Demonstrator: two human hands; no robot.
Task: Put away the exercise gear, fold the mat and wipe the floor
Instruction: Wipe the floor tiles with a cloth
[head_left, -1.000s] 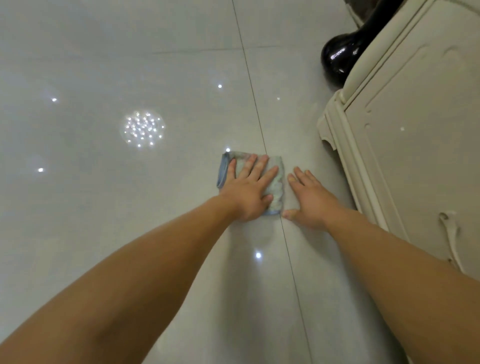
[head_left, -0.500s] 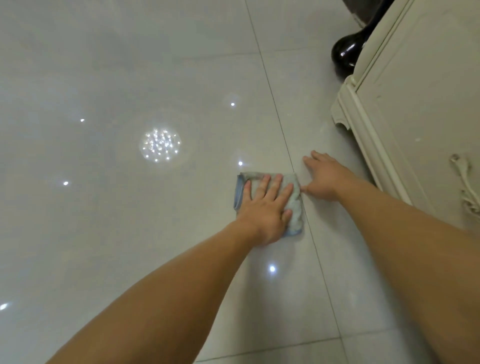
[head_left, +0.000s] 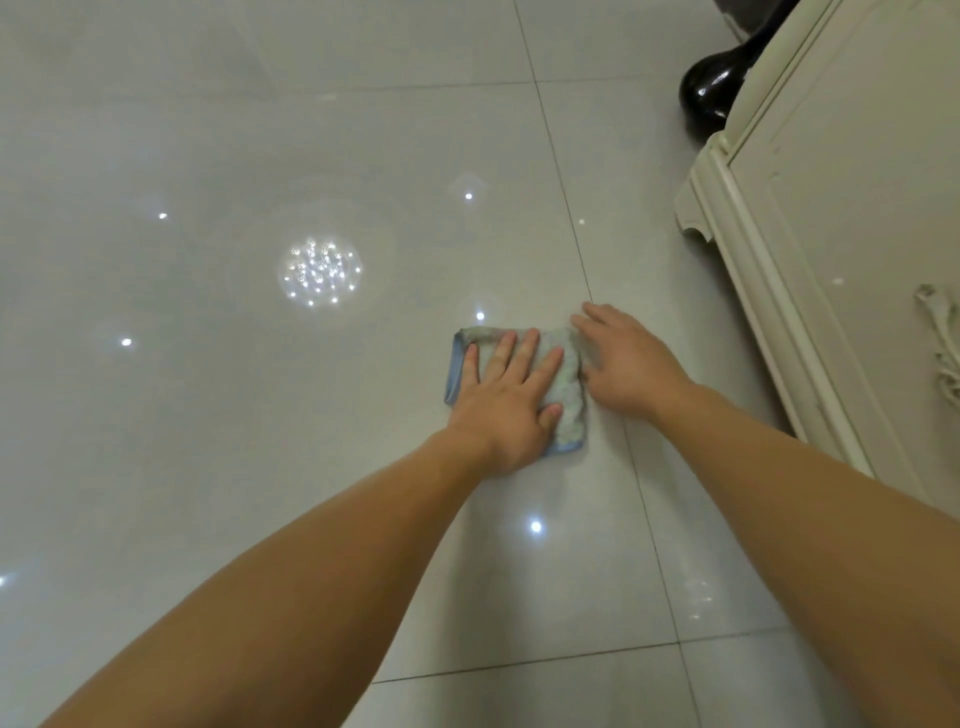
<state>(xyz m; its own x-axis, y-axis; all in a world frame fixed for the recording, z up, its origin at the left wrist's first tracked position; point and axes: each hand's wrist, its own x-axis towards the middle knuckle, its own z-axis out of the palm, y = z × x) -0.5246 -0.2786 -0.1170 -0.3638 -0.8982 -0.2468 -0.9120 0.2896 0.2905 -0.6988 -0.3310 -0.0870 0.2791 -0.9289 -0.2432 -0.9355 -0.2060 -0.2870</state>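
Since half a second ago the right hand (head_left: 631, 364) has closed in from a little way off and now lies against the right edge of the cloth (head_left: 569, 400), while the left hand (head_left: 506, 410) stays flat on top of it. The cloth is a small folded pale towel with a blue border, lying flat on the floor (head_left: 260, 441) just left of a grout line (head_left: 561, 171) that runs away from the camera. The left hand presses down on it with the palm, its fingers straight and slightly spread, gripping nothing; the blue hem shows past its little finger and the fluffy right part shows beside its thumb. The right hand is also opened out, palm down with fingers extended, its fingertips reaching across the grout line by the cloth's far right corner; it holds nothing. Both forearms are bare and stretch in from the bottom of the view. The floor is glossy pale tile and mirrors a cluster of ceiling lights (head_left: 319, 273) to the left of the cloth. At the right stands a cream cabinet (head_left: 841, 208) with a moulded base, near the right hand but apart from it. A shiny black rounded object (head_left: 711, 93) sits on the floor behind the cabinet's far corner, and a white cord (head_left: 940, 343) hangs against the cabinet at the frame's right edge.
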